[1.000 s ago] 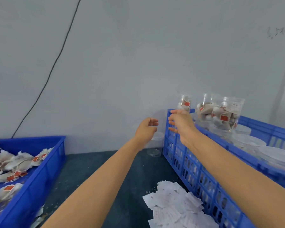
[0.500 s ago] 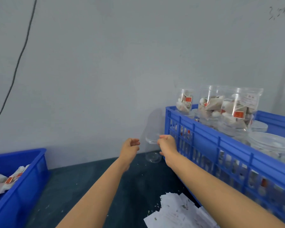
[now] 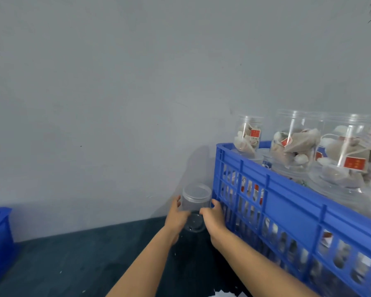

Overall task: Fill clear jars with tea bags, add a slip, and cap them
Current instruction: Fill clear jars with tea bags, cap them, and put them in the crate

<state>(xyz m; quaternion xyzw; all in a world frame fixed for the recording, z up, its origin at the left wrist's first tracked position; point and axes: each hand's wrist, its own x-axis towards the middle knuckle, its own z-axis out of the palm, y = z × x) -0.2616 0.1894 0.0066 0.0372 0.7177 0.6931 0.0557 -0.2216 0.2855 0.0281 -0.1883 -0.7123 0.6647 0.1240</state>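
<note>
**Empty jar taken up at the far wall**

Beside the big blue crate [image 3: 287,202] of filled jars [image 3: 291,146], my left hand [image 3: 177,218] and right hand [image 3: 213,217] clamp curled fingers round an empty clear jar [image 3: 195,205] on the counter [image 3: 73,260]. Squeezed unevenly, it could slip and tip.

My left hand [image 3: 177,217] and right hand [image 3: 214,217] grip an empty clear plastic jar [image 3: 195,203] on the dark tabletop [image 3: 73,264], just beside the blue slotted plastic crate [image 3: 287,202] of filled jars [image 3: 293,144].
</note>
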